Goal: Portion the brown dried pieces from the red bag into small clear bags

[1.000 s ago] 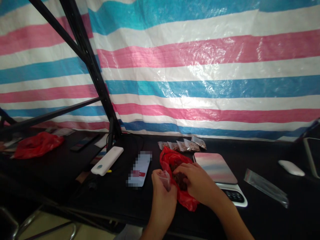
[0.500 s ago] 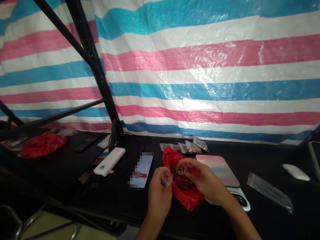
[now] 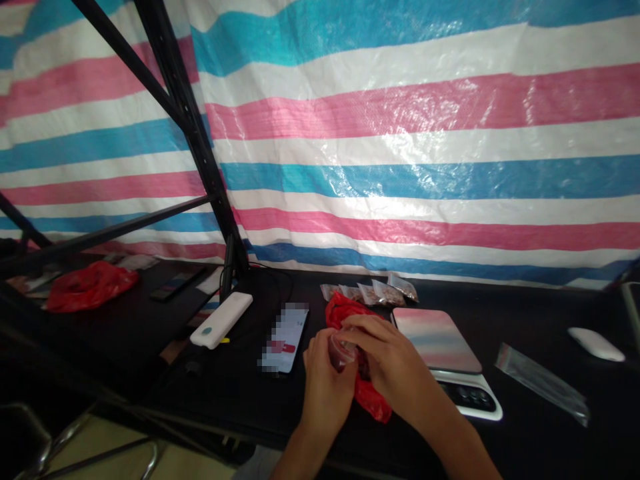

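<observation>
My left hand (image 3: 327, 380) is closed round a small clear zip bag (image 3: 342, 353), its mouth turned upward. My right hand (image 3: 387, 353) reaches over the bag's mouth, its fingers closed on a small clear cup that they almost wholly cover. Beneath both hands lies an open red plastic bag (image 3: 373, 401). The dark brown pieces inside it are mostly hidden by my hands.
Several filled small bags (image 3: 385, 292) lie behind the red bag. To the right are a kitchen scale (image 3: 435, 340), a stack of flat clear bags (image 3: 543, 383) and a white mouse (image 3: 596, 344). A phone (image 3: 286, 340) and a white power bank (image 3: 223, 320) lie left, near a black metal post (image 3: 205, 160).
My right hand has moved left with the cup, from above the red bag to the mouth of the zip bag. The scale's front now shows more.
</observation>
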